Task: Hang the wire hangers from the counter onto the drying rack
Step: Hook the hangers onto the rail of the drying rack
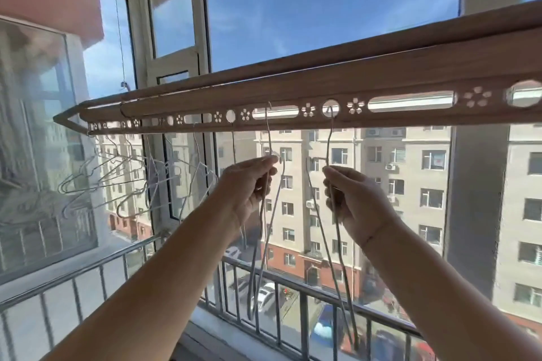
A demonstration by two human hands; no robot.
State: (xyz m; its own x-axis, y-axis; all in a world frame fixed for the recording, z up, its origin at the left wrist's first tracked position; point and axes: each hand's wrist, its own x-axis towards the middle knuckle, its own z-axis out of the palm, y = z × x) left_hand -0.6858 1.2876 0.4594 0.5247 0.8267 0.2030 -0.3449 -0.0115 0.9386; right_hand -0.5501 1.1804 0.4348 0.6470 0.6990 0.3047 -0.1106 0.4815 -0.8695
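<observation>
A glazed balcony, bright with blue sky, looks out over pale apartment blocks and parked cars far below, and a metal railing runs along the foot of the window. Across the view at head height stretches the drying rack, a long brown bar pierced with round holes, long slots and little flower cut-outs.

Both arms are raised beneath its middle. The left hand is closed around the neck of a wire hanger, thumb and fingertips pinched just under the hook, which reaches up into a long slot in the rack. The right hand grips a second wire hanger the same way; its hook passes through the round hole just right of that slot. Seen edge-on, both hangers dangle as narrow loops down towards the railing.

Towards the rack's left end a cluster of hung hangers dangles from the bottom edge, turned at different angles and overlapping one another, well apart from the two hands.
</observation>
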